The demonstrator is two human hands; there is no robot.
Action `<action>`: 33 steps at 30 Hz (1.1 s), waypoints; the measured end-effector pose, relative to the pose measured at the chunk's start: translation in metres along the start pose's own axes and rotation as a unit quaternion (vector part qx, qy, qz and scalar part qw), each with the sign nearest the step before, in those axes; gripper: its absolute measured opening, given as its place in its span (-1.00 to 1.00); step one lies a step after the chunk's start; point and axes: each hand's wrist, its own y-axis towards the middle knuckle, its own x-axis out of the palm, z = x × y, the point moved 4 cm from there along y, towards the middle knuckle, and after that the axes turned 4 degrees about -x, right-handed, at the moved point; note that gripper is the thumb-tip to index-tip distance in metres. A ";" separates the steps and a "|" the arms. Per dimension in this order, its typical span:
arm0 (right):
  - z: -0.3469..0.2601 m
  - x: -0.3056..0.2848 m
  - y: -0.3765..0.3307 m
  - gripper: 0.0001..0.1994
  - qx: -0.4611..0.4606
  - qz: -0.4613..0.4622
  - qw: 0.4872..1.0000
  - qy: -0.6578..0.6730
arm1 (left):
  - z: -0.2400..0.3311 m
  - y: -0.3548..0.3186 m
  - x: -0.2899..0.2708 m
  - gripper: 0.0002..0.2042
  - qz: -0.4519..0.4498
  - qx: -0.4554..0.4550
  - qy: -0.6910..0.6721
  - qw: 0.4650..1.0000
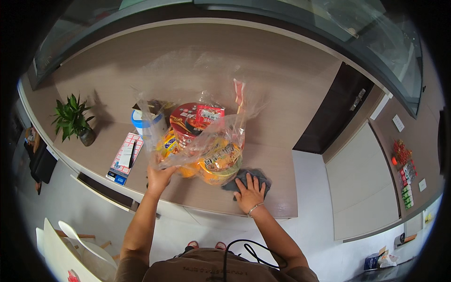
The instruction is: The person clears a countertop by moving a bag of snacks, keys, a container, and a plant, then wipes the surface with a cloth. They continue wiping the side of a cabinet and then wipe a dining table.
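Note:
My left hand (160,177) grips the near edge of a clear plastic bag (188,157) on the counter. Through the bag show a large red instant noodle tub (181,124), an orange instant noodle bowl (220,160) tilted toward me, and a yellow-and-blue packet (168,144). To the right, my right hand (250,195) lies with fingers spread on a crumpled dark grey cloth (264,181), pressing it against the countertop. The cloth sits just beside the orange bowl.
A white tub with a blue rim (143,123) stands left of the bag. Further left are papers with a pen (126,156) and a potted plant (86,135). The counter (277,162) ends at the right. Below its front, a drawer (105,191) is pulled out.

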 end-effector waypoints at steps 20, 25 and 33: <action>-0.048 0.002 0.107 -0.43 0.019 -0.094 0.995 -0.024 | 0.004 -0.063 -0.082 -0.48 0.109 0.075 -0.023 0.991; -0.077 0.019 0.147 -0.45 -0.061 -0.097 0.993 -0.031 | 0.003 -0.071 -0.087 -0.44 0.138 0.072 -0.009 0.988; -0.032 0.035 0.206 -0.48 -0.063 -0.052 0.997 0.002 | 0.022 -0.080 -0.075 -0.67 0.153 0.059 0.038 0.986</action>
